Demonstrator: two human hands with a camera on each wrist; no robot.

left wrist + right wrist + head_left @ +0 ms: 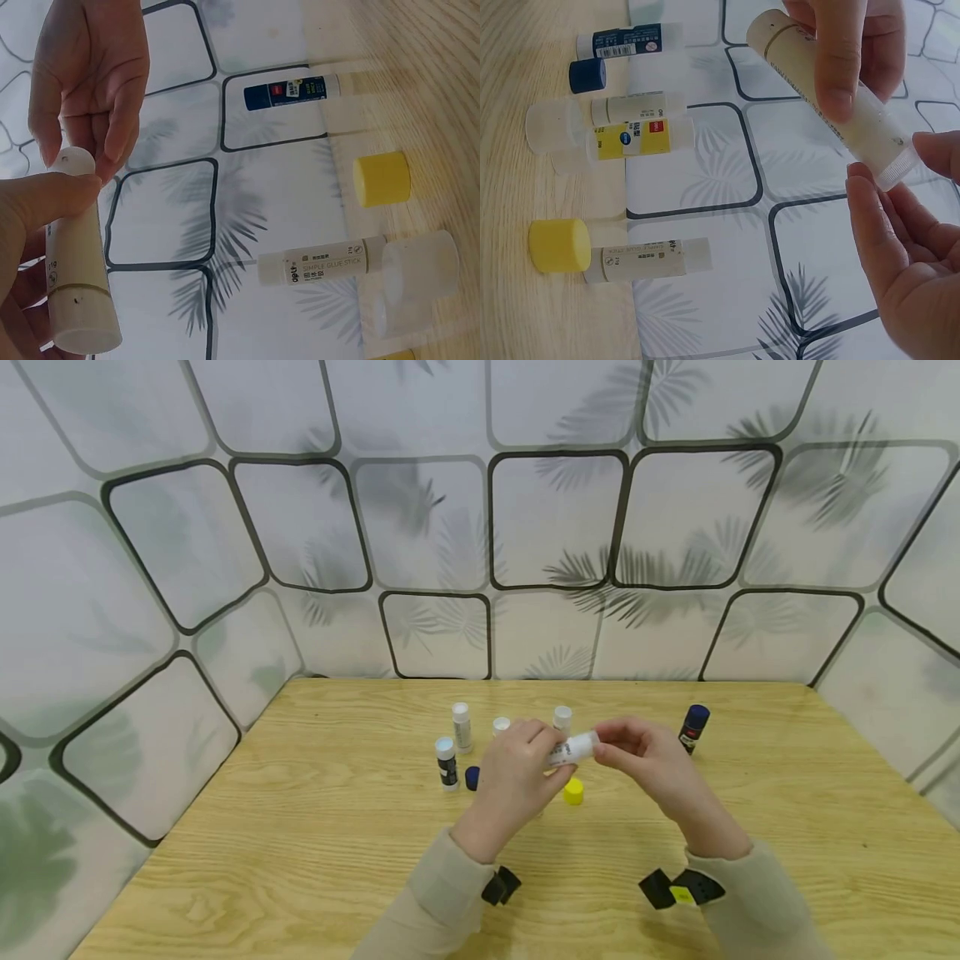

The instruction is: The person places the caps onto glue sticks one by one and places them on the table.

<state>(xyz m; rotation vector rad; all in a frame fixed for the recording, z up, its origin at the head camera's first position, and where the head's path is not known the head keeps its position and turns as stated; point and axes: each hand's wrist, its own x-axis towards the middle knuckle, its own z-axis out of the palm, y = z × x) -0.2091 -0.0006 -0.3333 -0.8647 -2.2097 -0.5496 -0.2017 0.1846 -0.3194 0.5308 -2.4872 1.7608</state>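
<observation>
My left hand (pixel 517 768) grips a white glue stick (pixel 573 749) around its body, tilted above the table. The thumb and fingers of my right hand (pixel 652 768) pinch its translucent ribbed end (pixel 897 166). Under the hands, a loose yellow cap (pixel 573 792) rests on the table, and a loose navy cap (pixel 472 778) lies left of my left hand. Two translucent white caps (pixel 553 126) also sit on the table, hidden by my hands in the head view.
Several glue sticks stand behind the hands: a navy-labelled one (pixel 447 767), white ones (pixel 462 729) and a yellow-labelled one (pixel 634 140). A navy-capped glue stick (pixel 694 727) stands at the right. A patterned cloth wall (pixel 427 635) borders the wooden table (pixel 262 860).
</observation>
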